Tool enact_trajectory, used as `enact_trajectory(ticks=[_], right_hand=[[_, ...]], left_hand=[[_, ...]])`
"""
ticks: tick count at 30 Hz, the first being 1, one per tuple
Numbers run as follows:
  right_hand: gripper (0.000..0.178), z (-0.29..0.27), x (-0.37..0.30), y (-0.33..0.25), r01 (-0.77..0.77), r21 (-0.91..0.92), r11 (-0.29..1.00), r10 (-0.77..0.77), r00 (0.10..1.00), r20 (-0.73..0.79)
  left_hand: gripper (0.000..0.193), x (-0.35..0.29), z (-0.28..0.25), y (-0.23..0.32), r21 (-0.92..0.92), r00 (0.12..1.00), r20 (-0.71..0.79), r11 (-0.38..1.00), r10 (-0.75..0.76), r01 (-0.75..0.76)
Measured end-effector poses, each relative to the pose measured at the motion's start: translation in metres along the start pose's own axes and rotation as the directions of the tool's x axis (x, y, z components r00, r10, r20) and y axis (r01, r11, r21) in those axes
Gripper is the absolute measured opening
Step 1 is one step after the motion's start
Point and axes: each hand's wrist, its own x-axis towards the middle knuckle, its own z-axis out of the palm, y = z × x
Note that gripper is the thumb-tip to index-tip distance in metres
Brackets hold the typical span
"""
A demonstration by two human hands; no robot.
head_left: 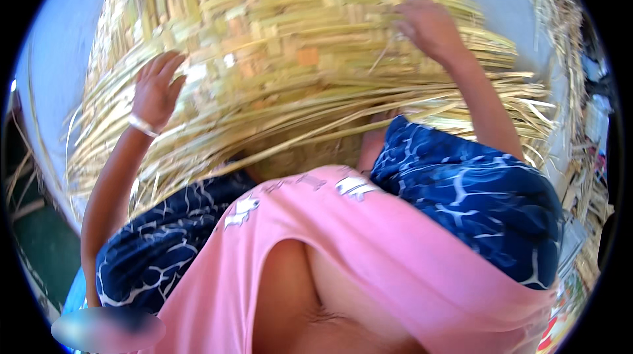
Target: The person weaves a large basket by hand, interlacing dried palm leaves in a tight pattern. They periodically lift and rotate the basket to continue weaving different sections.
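A large woven mat [283, 41] of pale yellow-green, split plant strips spreads in front of me. Long loose strips [283, 117] run across its near side, close to my knees. My left hand [157, 93], with a white band at the wrist, is over the mat's left part; its fingers are stretched out and the thumb stands apart, holding nothing. Farther off on the right, my right hand [432, 28] is over the weave with its fingers loosely bent and apart. One thin strip sticks up near its fingertips; whether they touch it is hard to tell through the blur.
Grey floor [59, 57] borders the mat on both sides. A heap of dry strips and scraps [560, 31] lies along the right. My legs in dark blue patterned cloth [468, 196] are bent at the mat's near edge. A dark green surface [46, 248] shows at lower left.
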Motion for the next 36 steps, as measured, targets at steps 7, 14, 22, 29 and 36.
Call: enact_trajectory(ticks=[7, 14, 22, 29, 36], right_hand=[[0.027, -0.015, -0.033, -0.071, 0.076, 0.508, 0.858, -0.220, 0.948, 0.229], [0.017, -0.009, -0.054, -0.072, 0.078, 0.499, 0.863, -0.244, 0.930, 0.276], [0.019, -0.026, -0.034, -0.075, -0.148, 0.631, 0.762, -0.080, 0.944, 0.319], [0.019, -0.017, -0.035, -0.076, -0.165, 0.599, 0.784, -0.042, 0.948, 0.316], [0.023, -0.036, -0.038, -0.103, 0.258, 0.331, 0.908, -0.169, 0.947, -0.274]], left_hand=[[0.023, -0.044, 0.031, 0.055, -0.435, 0.959, 0.217, 0.898, 0.183, -0.073], [0.020, -0.039, 0.035, 0.063, -0.458, 0.978, 0.196, 0.889, 0.074, 0.024], [0.023, -0.008, 0.015, 0.103, -0.746, 0.925, 0.378, 0.604, 0.038, 0.280], [0.021, 0.002, 0.015, 0.107, -0.689, 0.896, 0.438, 0.612, -0.076, 0.388], [0.024, 0.016, 0.002, 0.085, -0.684, 0.920, 0.327, 0.619, -0.215, 0.387]])
